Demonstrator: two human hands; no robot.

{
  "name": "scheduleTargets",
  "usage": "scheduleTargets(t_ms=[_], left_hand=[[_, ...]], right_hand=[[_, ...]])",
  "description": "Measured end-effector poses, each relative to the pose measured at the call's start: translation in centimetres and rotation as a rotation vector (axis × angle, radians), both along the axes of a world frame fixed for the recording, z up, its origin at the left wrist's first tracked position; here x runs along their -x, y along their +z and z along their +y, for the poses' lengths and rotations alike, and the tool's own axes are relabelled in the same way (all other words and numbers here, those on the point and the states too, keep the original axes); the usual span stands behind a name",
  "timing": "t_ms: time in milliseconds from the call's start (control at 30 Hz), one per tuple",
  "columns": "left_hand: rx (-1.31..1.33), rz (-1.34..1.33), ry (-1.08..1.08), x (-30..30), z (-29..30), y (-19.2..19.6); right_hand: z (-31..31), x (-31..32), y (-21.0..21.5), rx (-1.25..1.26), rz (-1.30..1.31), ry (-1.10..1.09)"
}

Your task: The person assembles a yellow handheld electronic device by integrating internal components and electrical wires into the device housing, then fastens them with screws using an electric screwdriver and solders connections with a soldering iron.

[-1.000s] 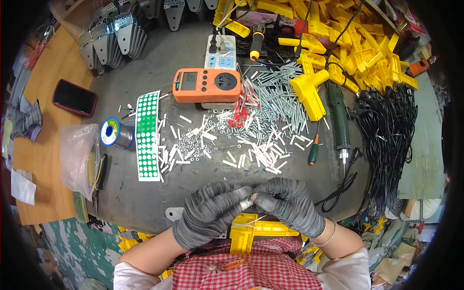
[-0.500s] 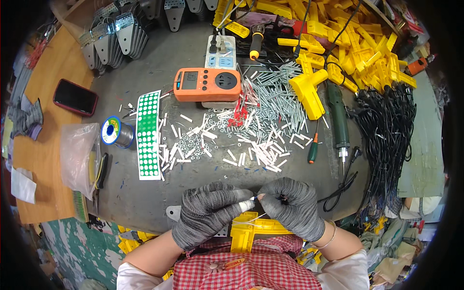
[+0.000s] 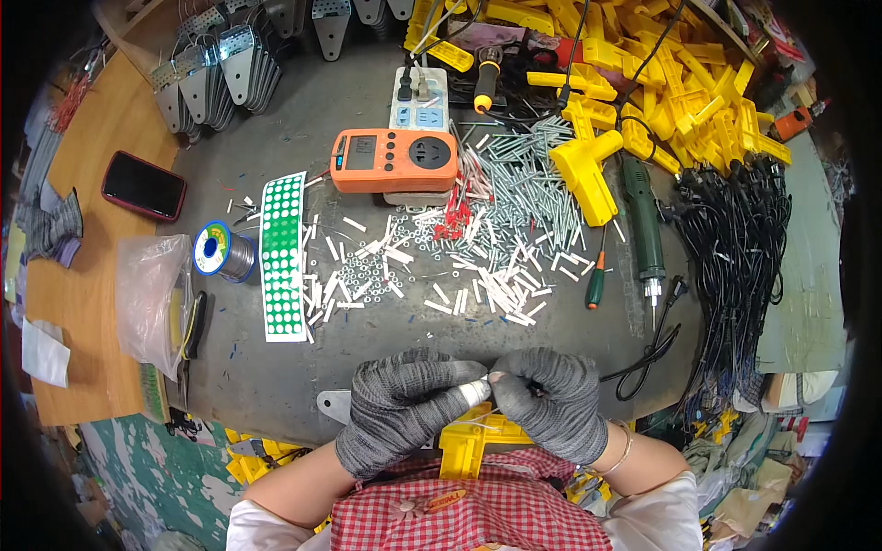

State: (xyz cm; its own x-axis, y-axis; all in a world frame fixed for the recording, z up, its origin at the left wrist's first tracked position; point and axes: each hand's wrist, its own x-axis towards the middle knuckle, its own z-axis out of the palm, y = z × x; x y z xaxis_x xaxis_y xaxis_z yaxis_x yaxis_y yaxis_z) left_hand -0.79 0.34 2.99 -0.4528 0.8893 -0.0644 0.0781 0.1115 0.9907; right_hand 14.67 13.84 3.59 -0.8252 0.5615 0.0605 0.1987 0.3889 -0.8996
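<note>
At far left, a dark phone lies on the wooden board, with a clear plastic bag below it at the edge of the grey mat. Just right of the bag stand a solder spool and a green sheet of white dot stickers. Centre, an orange meter sits above a scatter of small white tubes.

At the near edge, the left hand, gloved in grey, is closed, thumb and forefinger pinching a small white piece. The right hand, likewise gloved, is closed against the same piece, fingertips meeting the left's. Thin wires appear to trail from the piece, though detail is poor. A yellow plastic part lies directly beneath both hands.

Further right lie a green electric screwdriver and bundled black cables.
</note>
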Motion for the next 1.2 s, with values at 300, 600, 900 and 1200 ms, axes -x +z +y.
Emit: scheduleTargets(t_ms=[300,600,900,1200], left_hand=[[-0.336,0.72,-0.348,1.2,-0.2,-3.0],[-0.228,0.74,-0.308,1.2,-0.4,-2.9],[-0.204,0.716,-0.249,0.6,0.1,-2.6],[-0.164,1.053,-0.364,-1.5,1.5,1.4]], right_hand=[[2.8,0.1,1.3,0.322,-0.393,0.339],[3.8,-0.8,1.4,0.434,-0.416,0.205],[3.4,-1.6,0.1,0.203,-0.254,0.208],[2.7,-0.6,-1.1,0.356,-0.154,0.036]])
